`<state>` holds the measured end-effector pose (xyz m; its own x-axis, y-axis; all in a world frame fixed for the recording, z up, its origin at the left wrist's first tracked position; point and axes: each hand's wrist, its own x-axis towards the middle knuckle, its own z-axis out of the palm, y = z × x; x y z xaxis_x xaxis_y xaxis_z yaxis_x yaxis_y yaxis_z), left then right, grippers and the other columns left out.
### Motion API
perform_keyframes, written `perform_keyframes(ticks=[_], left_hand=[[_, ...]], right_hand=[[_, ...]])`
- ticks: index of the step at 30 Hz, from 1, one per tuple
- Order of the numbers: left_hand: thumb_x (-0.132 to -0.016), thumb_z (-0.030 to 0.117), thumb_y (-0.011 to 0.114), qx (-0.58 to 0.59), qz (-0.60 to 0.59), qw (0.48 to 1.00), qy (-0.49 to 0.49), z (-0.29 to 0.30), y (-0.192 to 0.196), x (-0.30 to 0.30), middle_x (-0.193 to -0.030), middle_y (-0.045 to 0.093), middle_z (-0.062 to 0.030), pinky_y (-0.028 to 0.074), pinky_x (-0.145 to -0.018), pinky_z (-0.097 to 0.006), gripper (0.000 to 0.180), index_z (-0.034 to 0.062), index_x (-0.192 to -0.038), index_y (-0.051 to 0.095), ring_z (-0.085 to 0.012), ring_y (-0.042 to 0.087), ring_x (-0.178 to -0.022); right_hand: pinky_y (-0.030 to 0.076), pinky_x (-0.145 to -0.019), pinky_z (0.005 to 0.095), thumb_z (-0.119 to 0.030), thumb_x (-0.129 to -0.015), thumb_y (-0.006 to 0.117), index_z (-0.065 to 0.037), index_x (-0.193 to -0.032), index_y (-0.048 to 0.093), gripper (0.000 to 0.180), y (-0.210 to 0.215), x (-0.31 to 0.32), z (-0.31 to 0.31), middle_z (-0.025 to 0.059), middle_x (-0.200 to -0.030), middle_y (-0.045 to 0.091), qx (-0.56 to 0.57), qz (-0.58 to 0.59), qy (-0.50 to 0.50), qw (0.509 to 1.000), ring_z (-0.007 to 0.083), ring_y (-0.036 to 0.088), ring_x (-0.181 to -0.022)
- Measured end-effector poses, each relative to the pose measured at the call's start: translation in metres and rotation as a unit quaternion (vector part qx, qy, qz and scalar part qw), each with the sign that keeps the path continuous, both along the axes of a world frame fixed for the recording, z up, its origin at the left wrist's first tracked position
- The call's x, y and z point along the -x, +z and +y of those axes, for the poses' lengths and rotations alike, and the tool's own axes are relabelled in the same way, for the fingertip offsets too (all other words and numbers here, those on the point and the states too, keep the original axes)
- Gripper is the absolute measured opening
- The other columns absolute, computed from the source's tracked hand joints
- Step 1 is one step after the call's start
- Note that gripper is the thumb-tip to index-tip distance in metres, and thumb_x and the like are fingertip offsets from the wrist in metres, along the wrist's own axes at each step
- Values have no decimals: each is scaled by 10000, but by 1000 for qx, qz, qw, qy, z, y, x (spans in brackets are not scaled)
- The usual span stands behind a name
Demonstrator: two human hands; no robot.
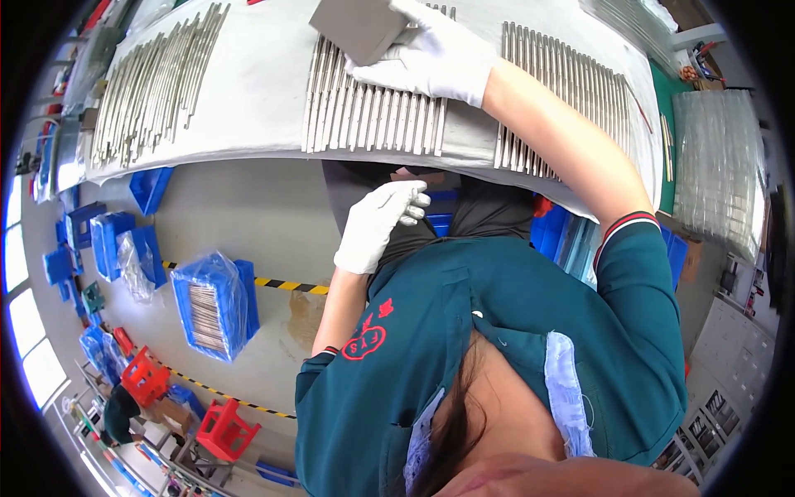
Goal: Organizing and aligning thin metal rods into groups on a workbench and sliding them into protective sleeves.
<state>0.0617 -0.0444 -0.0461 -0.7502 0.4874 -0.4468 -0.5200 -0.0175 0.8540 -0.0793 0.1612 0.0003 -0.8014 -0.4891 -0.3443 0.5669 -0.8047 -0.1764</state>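
My right hand (435, 54), in a white glove, grips a flat grey rectangular block (358, 29) by its right side. It holds the block over the far part of the middle row of slim metal rods (373, 120), which lie side by side on the covered table. Whether the block touches the rods I cannot tell. My left hand (378, 222), also gloved in white, is over my lap just off the table's near edge. Its fingers are loosely bent and a little apart, with nothing visible in them.
More metal rods lie at the table's left (157, 87), unevenly spread, and in a row at the right (567, 91). Clear plastic-wrapped stock (719, 166) stands past the right end. On the floor at left are a plastic-lined blue crate (217, 306) of rods and red stools (225, 429).
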Motion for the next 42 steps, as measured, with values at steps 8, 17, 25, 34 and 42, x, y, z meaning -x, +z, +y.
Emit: perform_keyframes(ticks=[8,17,25,34,42], left_hand=[[-968,181,503,-3,-5,1000,9,-5,-11,-2,-964,670,-114,502,-724,-246,304,-41,-1144,613,-134,625,-796],[-963,173,508,-9,-10,1000,4,2,-8,-2,-941,672,-104,500,-715,-243,289,-40,-1121,622,-123,620,-782],[-960,161,510,-16,-32,999,12,3,-4,0,-928,668,-91,494,-705,-241,273,-32,-1111,629,-116,602,-756],[-967,196,504,-18,80,989,121,-34,-6,17,-979,674,-108,504,-731,-245,297,-22,-1128,626,-128,624,-809],[-961,246,508,16,118,957,263,-74,-9,35,-939,669,-116,504,-695,-262,344,-29,-1135,618,-139,618,-766]], right_hand=[[368,-1018,572,-323,-929,529,-80,-1343,383,502,13,-29,30,164,-1314,460,-48,-25,-49,997,354,452,-1209],[384,-1002,558,-303,-930,529,-96,-1291,449,424,23,-53,55,145,-1282,499,-74,-47,-95,992,323,477,-1182],[382,-1004,552,-276,-906,576,-79,-1301,407,473,20,-22,11,142,-1265,484,-52,-34,-94,994,316,470,-1175],[283,-1099,586,-343,-925,544,36,-1381,270,653,-7,-21,28,277,-1380,359,-6,41,-26,999,431,371,-1278],[387,-1053,546,-333,-910,593,34,-1399,217,718,18,-52,64,289,-1384,334,-58,63,0,996,430,434,-1241]])
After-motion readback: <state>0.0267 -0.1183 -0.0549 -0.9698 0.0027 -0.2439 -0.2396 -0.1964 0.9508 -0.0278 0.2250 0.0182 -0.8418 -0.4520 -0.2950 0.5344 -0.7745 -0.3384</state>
